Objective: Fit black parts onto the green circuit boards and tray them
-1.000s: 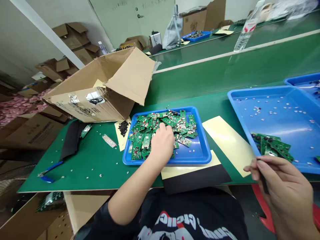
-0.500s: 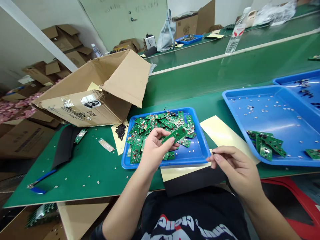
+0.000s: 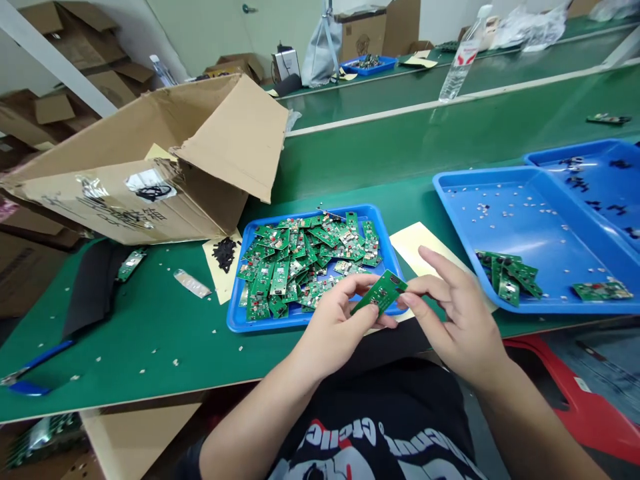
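My left hand (image 3: 335,327) and my right hand (image 3: 460,313) meet low over the front of a small blue plastic tray (image 3: 360,209). Between them is a green circuit board (image 3: 383,292), held by the left fingers, with the right thumb and fingertips on its far end. The tray holds a heaped layer of similar green circuit boards (image 3: 300,267). A larger blue tray (image 3: 500,213) lies to the right, with several boards (image 3: 507,277) and scattered small white bits in it.
An open cardboard box (image 3: 150,193) stands behind the small tray. Left of that tray lie a black foam strip (image 3: 93,287) and blue-handled cutters (image 3: 35,367) on the green bench mat (image 3: 150,347). A water bottle (image 3: 460,57) stands on the bench behind.
The board has moved right, and my right hand has come in to touch it. The dark stick seen in my right hand is no longer visible. The whole view has shifted as my head turned.
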